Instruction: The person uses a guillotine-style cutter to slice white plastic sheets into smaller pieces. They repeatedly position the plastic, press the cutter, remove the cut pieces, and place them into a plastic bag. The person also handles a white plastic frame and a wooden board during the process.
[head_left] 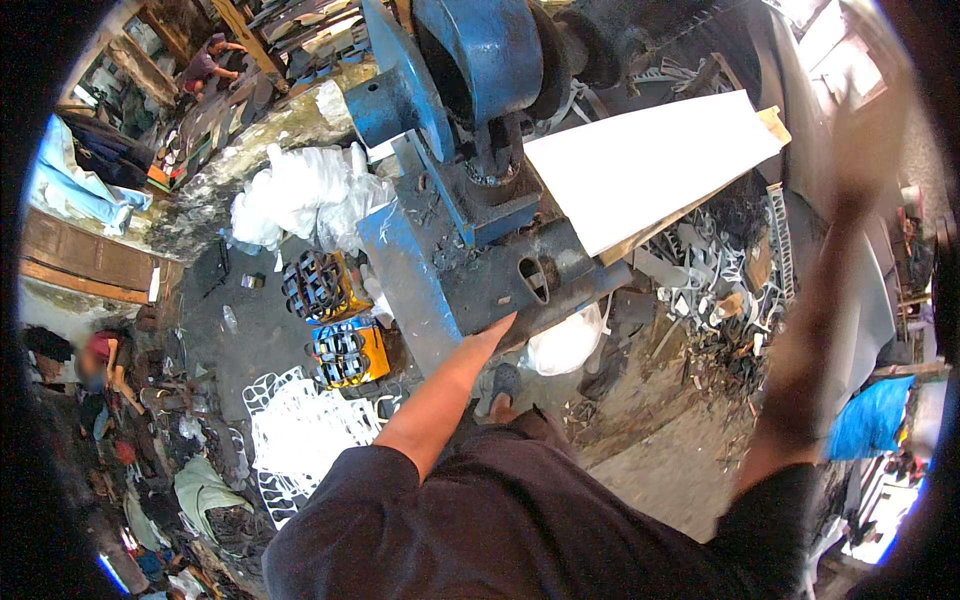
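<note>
A large blue press machine (480,60) with a worn metal bed (450,270) stands in front of me. My left arm reaches up to the bed's near edge. Only the wrist end of my left hand (506,326) shows there; the machine hides its fingers. To the right of the press head, a blank white sheet (655,165) lies on a wooden board. My right arm stretches far out to the right, past the sheet. Motion smears my right hand (868,140), so its fingers and anything in them cannot be made out.
Left of the press stand two yellow containers (372,352) with dark looped pieces on top. Nearer me lies a pile of white cut-out sheets (310,430). White plastic bags (300,195) sit behind the containers. White scraps (715,270) litter the right side. Another person (207,62) crouches far left.
</note>
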